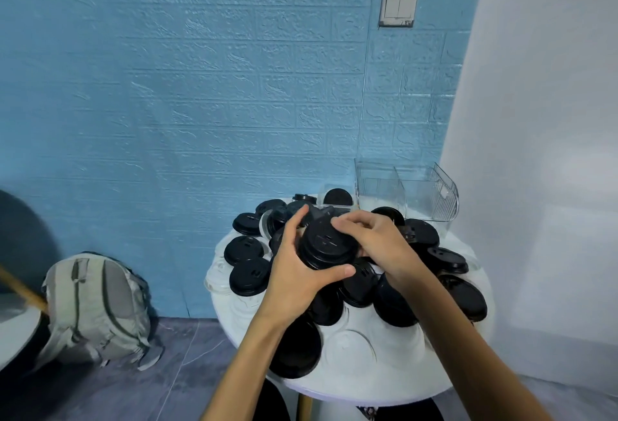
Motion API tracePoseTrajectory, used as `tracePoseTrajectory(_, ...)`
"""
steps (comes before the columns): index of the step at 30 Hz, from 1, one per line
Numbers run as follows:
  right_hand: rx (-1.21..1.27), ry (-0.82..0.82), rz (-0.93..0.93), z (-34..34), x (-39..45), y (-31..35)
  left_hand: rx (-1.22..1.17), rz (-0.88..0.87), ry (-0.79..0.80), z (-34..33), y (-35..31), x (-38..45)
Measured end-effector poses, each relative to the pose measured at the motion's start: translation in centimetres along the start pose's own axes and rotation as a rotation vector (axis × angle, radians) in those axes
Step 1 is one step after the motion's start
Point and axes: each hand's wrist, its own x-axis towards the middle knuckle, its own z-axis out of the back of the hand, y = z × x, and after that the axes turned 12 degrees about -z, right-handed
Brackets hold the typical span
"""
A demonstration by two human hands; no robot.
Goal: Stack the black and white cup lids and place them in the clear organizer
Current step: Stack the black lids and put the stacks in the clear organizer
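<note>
While the left hand (pixel 294 273) cradles a short stack (pixel 326 246) of black lids above the middle of the round white desk (pixel 384 384), thumb curled under its near rim and fingers (pixel 296 219) wrapped round its far left side, the right hand (pixel 374 240) comes in from the right with its fingers bent onto the top lid, seemingly seating it on the stack. The stack's axis tilts up and toward the camera. The clear organizer (pixel 414 193) stands at the far right of the desk, beyond and to the right of both hands, so the right hand is the nearer one for the carry; a smaller clear bin (pixel 334 196) just left of it shows a black lid inside. Loose black lids (pixel 249 276) lie all around the hands (white ones show beneath them at the left edge), so most of the stacking seems yet to do. Both forearms reach in from the near edge, wrists roughly level.
</note>
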Motion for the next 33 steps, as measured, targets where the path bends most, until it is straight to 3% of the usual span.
tracePoseTrajectory(11, 0.17, 0.176, -0.113, 0.2, -0.9, 0.6, 0.098, -0.048, 0.149, -0.3, -0.4, -0.1)
tracePoseTrajectory(17, 0.25, 0.168, -0.112, -0.1, -1.4, 0.3, 0.185, -0.108, 0.087, -0.3, -0.7, -0.2)
tracePoseTrajectory(24, -0.235, -0.181, 0.159, -1.3, -3.2, -4.4, 0.243, -0.051, -0.095, 3.2, 0.3, 0.2)
tracePoseTrajectory(30, -0.944, 0.066, 0.374, -4.7, -6.9, -8.3, 0.252, -0.029, -0.126, 4.6, 0.7, 0.3)
tracePoseTrajectory(33, -1.1, 0.118, 0.455, -5.5, -7.0, -9.5, 0.246, -0.024, -0.117, 4.7, 0.8, 0.1)
